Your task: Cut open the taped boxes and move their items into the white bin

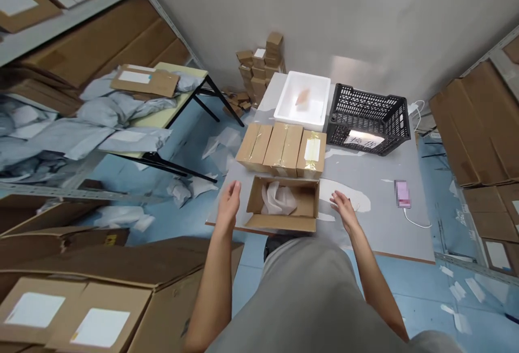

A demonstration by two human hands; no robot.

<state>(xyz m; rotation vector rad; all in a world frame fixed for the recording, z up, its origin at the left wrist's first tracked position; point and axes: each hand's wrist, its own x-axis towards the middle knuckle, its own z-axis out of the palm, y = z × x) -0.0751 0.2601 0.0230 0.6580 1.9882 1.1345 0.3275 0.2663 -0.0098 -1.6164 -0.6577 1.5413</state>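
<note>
An open cardboard box [252, 218] sits at the table's front edge, its front flap folded out towards me. Crumpled white wrapping [279, 199] lies inside it; whether anything is under the wrapping is hidden. Just left of the box, my left hand [230, 201] is raised with nothing in it, its fingers stretched out and not touching the cardboard. My right hand [344, 210] hovers to the right of the box, fingers apart and holding nothing, over a pale worn patch of the grey tabletop [385, 234].
Behind the open box stand three taped cartons [283, 150], a white tub [281, 99] with a small item, and a black crate [367, 120]. A phone [403, 193] on a cable lies at right. Grey parcels [117, 110] cover another table; large cartons [178, 282] stand lower left.
</note>
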